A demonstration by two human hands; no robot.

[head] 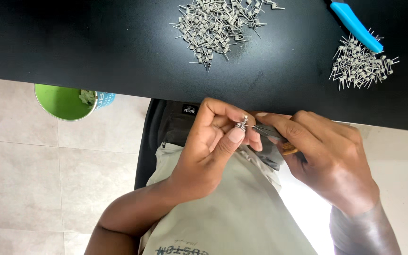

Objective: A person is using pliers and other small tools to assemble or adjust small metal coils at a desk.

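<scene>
A black worktop [95, 42] carries two heaps of small grey wire coils [220, 26] [360, 66], the right one beside a light-blue tool handle [355, 20]; below its edge, a green cup [64, 101] stands on pale floor tiles [34, 179]

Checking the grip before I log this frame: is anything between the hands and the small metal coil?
Nothing visible: the left hand pinches the small coil directly in its fingertips, and the right hand brings a thin tool tip right up to it.

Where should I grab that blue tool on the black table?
Probably by the blue handle, coming from above. It lies flat and slanted on the black table, with its lower end touching the smaller pile of metal coils. Its top end runs out of view, so grip the middle, clear of the prickly wire ends.
</scene>
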